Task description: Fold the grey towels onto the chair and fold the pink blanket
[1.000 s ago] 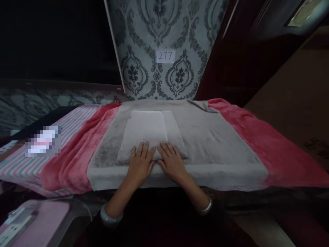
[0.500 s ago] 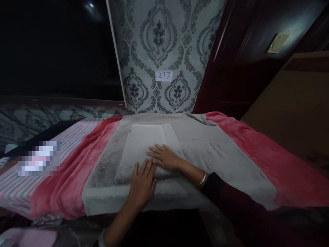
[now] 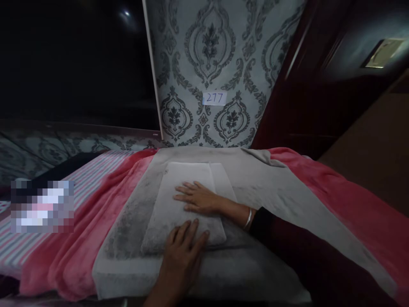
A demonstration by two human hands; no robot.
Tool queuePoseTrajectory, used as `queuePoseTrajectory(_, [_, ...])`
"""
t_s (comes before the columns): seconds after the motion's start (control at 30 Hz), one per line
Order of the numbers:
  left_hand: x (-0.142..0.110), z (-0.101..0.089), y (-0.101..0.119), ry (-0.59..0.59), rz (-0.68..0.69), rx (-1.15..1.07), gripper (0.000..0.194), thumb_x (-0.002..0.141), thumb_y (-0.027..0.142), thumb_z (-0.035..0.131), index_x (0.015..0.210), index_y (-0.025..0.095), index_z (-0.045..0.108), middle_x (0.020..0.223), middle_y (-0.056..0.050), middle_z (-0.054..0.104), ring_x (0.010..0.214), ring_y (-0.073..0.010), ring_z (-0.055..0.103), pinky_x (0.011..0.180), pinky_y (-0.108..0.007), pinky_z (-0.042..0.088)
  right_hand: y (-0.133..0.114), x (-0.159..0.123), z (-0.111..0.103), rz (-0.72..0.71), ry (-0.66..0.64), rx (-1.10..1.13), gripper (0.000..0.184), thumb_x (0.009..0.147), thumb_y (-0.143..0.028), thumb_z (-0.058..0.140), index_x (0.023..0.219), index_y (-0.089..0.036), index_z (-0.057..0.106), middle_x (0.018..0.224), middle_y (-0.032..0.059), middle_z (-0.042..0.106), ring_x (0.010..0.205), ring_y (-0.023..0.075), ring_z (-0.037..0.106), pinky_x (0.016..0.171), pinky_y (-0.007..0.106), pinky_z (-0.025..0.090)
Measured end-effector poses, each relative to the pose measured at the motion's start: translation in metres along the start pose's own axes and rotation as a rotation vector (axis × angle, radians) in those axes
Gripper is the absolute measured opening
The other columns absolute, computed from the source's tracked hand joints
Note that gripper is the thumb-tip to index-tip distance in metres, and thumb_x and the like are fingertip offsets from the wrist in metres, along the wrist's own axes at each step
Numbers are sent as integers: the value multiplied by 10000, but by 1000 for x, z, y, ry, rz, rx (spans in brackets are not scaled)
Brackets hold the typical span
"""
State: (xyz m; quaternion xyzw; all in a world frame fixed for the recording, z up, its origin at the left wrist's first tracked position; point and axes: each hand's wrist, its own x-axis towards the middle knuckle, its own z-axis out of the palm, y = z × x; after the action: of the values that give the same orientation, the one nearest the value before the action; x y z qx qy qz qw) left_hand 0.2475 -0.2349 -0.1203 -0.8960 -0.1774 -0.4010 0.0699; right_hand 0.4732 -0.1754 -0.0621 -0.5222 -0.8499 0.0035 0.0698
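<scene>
A folded white, fleecy cloth (image 3: 188, 172) lies flat on a grey plush blanket (image 3: 268, 187), one strip along its right side set off by a fold line. My right hand (image 3: 201, 199), wearing a silver bangle, rests palm down across its middle with the fingers stretched to the left. Nearer to me, my left hand (image 3: 183, 251) touches the cloth's near edge with its fingertips, fingers apart and slightly bent. Neither hand grips anything. The cloth under both hands is hidden.
Red plush fabric (image 3: 79, 238) flanks the grey blanket on both sides, and striped fabric (image 3: 92, 175) lies further left. A dark screen (image 3: 73, 64) and a paper label (image 3: 214, 98) reading 277 are on the patterned wall. Dark red panelling (image 3: 297, 106) stands at right.
My right hand has slid a little left across the cloth, away from the left hand. My left hand sits lower, at the near edge. The whole view has shifted slightly.
</scene>
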Motion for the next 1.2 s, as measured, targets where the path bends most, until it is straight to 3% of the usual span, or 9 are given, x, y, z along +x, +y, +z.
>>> queuePoseTrajectory(0.33, [-6,14,2,-11,-45,-20,358,877,259,652,1215,353,720,1406,-41,665,1229,-277,585,999,-428,406,103,48,1,350,-57,-11,559,1081,-486,320,1623,-352,308,1704,48,254,1570,289,222,1243,561,216])
queuePoseTrajectory(0.43, [-10,7,2,-56,-34,-14,405,857,241,674,1249,335,703,1422,-52,654,1261,-269,581,1028,-426,421,101,52,-4,429,-57,-22,550,1079,-472,327,1613,-344,341,1697,66,275,1569,303,225,1235,601,204])
queuePoseTrajectory(0.5, [-14,2,2,-5,-52,-17,372,851,232,671,1212,309,716,1375,-74,682,1262,-273,586,1048,-446,423,86,54,-7,427,-30,-45,552,1074,-474,347,1610,-344,350,1702,83,254,1574,323,201,1225,635,192])
queuePoseTrajectory(0.6, [-21,0,2,103,-114,11,286,854,270,674,1132,300,734,1285,-77,726,1220,-290,604,1062,-498,396,53,60,-3,199,-23,-31,591,1055,-527,397,1618,-366,317,1720,74,192,1583,333,153,1218,641,197])
queuePoseTrajectory(0.67, [-23,3,2,95,-146,25,293,852,308,686,1141,320,733,1271,-57,735,1186,-284,618,1069,-502,377,34,65,4,-1,-63,17,606,1045,-564,409,1617,-388,309,1721,49,194,1586,317,147,1224,623,196])
queuePoseTrajectory(0.73, [-23,6,3,59,-163,29,318,836,316,704,1152,337,734,1272,-44,737,1164,-273,628,1065,-482,380,28,73,9,-83,-94,57,594,1054,-569,380,1615,-384,317,1717,36,217,1588,294,146,1238,600,172])
queuePoseTrajectory(0.87, [-24,12,1,15,-136,71,352,794,320,730,1144,358,740,1282,-42,731,1168,-272,629,1025,-454,424,52,97,13,30,-102,78,573,1073,-541,323,1615,-355,336,1715,27,223,1590,281,139,1254,559,149])
queuePoseTrajectory(1.0, [-25,16,-2,78,-153,66,354,775,272,740,1113,375,748,1236,-24,751,1142,-257,646,1020,-434,433,83,118,13,123,-66,91,562,1083,-521,275,1616,-356,336,1717,39,215,1575,286,206,1240,542,204])
queuePoseTrajectory(1.2, [-22,15,-2,46,-171,17,304,815,345,725,1117,342,756,1252,-45,749,1151,-280,640,1022,-452,410,81,112,10,233,-60,54,563,1087,-500,270,1629,-351,301,1706,49,250,1567,276,237,1238,543,221])
